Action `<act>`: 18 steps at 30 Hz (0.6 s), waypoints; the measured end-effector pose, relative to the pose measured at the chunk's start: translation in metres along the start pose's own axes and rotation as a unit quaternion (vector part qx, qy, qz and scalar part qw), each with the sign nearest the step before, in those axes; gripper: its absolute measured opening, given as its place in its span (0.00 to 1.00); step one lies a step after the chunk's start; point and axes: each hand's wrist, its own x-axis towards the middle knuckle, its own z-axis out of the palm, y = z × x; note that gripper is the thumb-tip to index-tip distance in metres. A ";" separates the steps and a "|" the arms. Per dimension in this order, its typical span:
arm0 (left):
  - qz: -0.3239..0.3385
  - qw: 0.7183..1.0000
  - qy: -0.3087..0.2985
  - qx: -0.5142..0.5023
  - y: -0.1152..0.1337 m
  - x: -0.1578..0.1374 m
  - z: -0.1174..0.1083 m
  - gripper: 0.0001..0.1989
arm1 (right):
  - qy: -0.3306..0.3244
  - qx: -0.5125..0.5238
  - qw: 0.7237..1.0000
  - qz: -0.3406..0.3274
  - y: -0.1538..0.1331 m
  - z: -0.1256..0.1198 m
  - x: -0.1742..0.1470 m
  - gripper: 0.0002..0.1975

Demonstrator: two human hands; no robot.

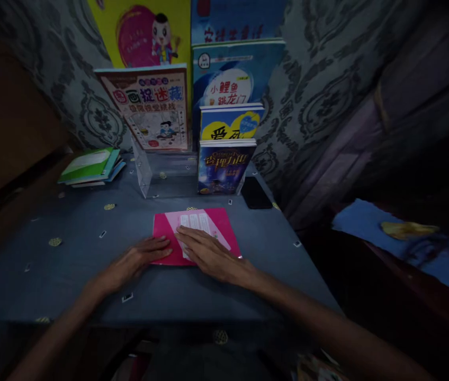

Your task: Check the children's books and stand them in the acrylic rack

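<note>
A pink book (218, 218) with a paler band and white text blocks lies flat near the table's front. My right hand (208, 254) rests flat across its middle, fingers stretched out toward the left. At the book's left edge, my left hand (145, 255) lies with its fingers extended onto the cover. Neither hand grips anything. Behind the book stands a clear acrylic stand (169, 177) with books on its steps, among them a dark blue book (224, 168) at the lower right and a picture book (153, 111) at the left.
A small stack of books (89, 166) with a green one on top lies at the back left. A black phone (256, 193) lies right of the stand on the dark patterned tablecloth (69, 275). Beyond the table's right side is a blue cloth (367, 222).
</note>
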 end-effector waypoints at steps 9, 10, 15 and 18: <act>0.044 0.996 -0.033 0.075 0.014 0.028 0.010 0.32 | -0.078 0.076 0.992 0.059 0.012 0.020 0.034 0.24; 0.042 0.995 -0.038 0.081 0.018 0.026 0.008 0.31 | -0.088 0.076 0.992 0.057 0.013 0.022 0.040 0.25; 0.008 0.994 -0.023 0.103 0.025 0.032 0.009 0.22 | -0.096 0.089 0.989 0.066 0.018 0.027 0.063 0.24; -0.035 0.990 0.018 0.138 0.017 0.045 0.023 0.19 | -0.088 0.107 0.988 0.069 0.020 0.025 0.070 0.23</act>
